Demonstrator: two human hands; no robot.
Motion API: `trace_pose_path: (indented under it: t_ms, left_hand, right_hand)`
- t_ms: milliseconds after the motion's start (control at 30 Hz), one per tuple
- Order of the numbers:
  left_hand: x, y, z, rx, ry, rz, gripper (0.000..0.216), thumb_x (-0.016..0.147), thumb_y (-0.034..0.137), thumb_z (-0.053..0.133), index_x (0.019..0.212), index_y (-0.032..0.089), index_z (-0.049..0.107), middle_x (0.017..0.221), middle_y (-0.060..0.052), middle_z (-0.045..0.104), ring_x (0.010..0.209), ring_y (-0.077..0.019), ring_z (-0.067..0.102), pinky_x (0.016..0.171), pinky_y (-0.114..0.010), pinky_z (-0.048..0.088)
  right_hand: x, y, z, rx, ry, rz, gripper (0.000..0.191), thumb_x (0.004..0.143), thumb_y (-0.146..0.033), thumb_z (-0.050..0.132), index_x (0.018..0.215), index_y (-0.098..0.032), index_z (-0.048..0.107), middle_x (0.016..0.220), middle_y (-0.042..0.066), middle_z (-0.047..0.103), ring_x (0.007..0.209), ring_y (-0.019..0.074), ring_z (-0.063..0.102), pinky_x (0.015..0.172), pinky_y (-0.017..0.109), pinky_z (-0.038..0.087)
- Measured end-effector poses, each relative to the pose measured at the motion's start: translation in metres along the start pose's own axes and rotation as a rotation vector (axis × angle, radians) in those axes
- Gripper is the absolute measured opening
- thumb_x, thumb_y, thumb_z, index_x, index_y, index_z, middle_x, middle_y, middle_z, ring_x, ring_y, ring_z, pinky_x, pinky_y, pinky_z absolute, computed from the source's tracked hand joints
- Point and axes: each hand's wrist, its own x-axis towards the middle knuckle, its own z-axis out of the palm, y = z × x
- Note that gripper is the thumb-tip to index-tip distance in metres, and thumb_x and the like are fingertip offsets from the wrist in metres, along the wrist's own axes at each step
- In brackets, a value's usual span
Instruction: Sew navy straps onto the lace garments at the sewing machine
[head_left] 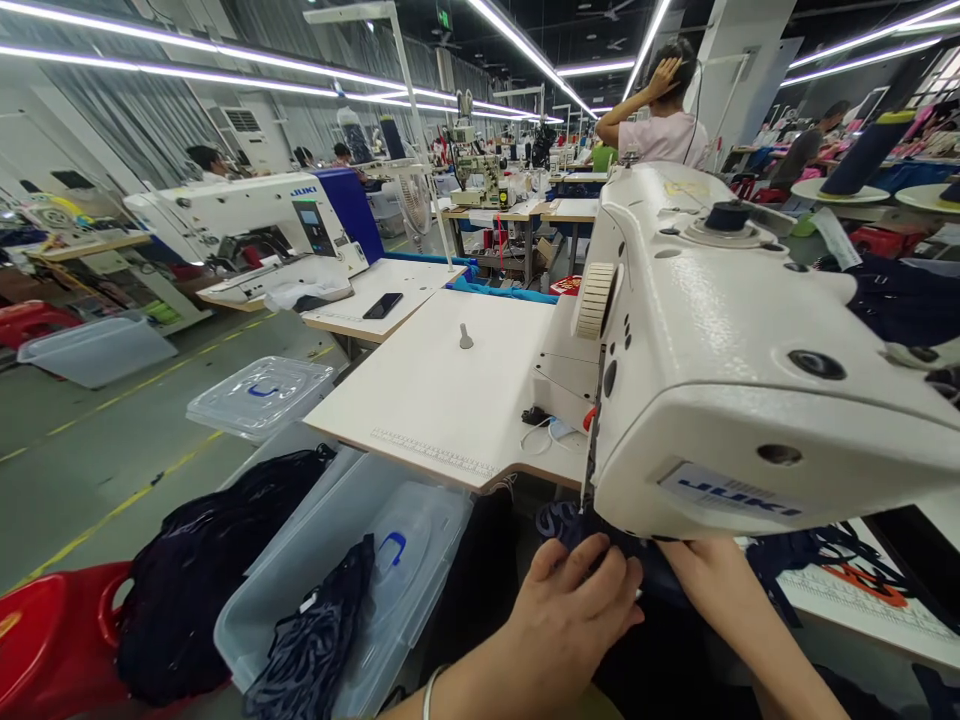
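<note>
A large white JUKI sewing machine (757,420) fills the right side of the view. Below its head, my left hand (574,615) has its fingers curled on dark navy fabric (559,520) with a lighter pattern. Part of that fabric runs under the machine, and my palm hides some of it. My right hand (694,560) reaches in from the lower right, under the machine head. The machine covers its fingers, so I cannot see what they touch. Further right, strips of navy cloth (821,550) lie by the machine.
The white table (442,380) has a ruler scale along its front edge. A black phone (383,306) lies on the adjoining table. Plastic bins (420,600) with navy garments and a red stool (52,640) stand at lower left. Other people sit further back.
</note>
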Motion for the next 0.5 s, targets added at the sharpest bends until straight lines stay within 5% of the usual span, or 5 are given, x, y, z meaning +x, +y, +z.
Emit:
trace_pose_path:
  t_ms: [133,267,500]
  left_hand:
    - [-0.006,-0.005,-0.007,-0.084,-0.055,0.057,0.031,0.099,0.021,0.048,0.128,0.024,0.056,0.123,0.004,0.062,0.125,-0.0154,0.045,0.094,-0.029,0.034]
    - [-0.003,-0.008,-0.016,-0.143,-0.112,0.096,0.035,0.098,0.015,0.042,0.131,0.021,0.054,0.127,0.004,0.059,0.126,-0.0161,0.045,0.091,-0.029,0.038]
    - [-0.006,-0.01,-0.01,-0.091,-0.032,0.12,0.032,0.096,0.018,0.051,0.127,0.021,0.057,0.127,0.002,0.06,0.128,-0.0165,0.045,0.098,-0.029,0.035]
  right_hand:
    - [-0.026,0.005,-0.005,0.125,-0.097,0.172,0.036,0.081,-0.053,0.059,0.088,-0.02,0.07,0.078,0.006,0.072,0.079,0.0249,0.068,0.07,0.031,0.057]
    - [-0.034,0.002,-0.002,0.132,-0.097,0.132,0.032,0.08,-0.053,0.062,0.079,-0.022,0.067,0.073,0.002,0.068,0.066,0.0186,0.064,0.06,0.025,0.053]
    - [-0.039,-0.01,0.007,0.053,0.016,-0.012,0.027,0.086,-0.048,0.058,0.071,-0.024,0.057,0.065,-0.001,0.058,0.059,0.0155,0.056,0.056,0.023,0.049]
